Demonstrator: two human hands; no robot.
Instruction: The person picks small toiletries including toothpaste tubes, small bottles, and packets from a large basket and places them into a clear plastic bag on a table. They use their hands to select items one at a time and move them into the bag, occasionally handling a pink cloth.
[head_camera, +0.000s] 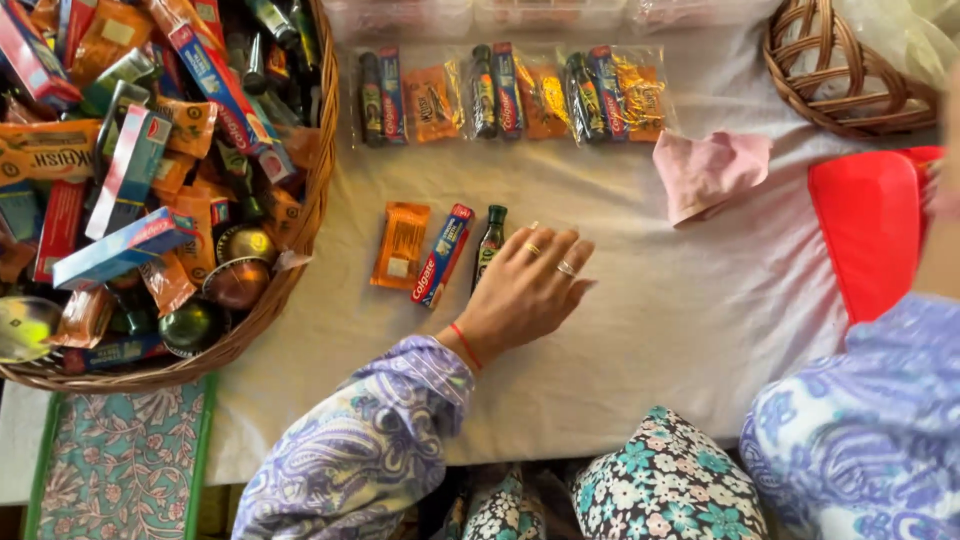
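Wicker basket (318, 150) crammed with stuff sits left; left hand (525, 290) lies flat, fingers spread, beside small bottle (489, 243); right hand's hidden.

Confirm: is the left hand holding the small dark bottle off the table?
No, the left hand lies flat on the cloth beside the small dark bottle, which rests on the table.

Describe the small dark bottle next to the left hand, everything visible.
The small bottle is dark green, glassy-looking, with a dark cap and a yellowish label. It lies flat on the cream cloth, cap pointing away from the person, slightly tilted. It is the rightmost of a loose row, just right of the toothpaste box and orange sachet. The left hand rests palm down at its right side, fingers seemingly touching its lower part.
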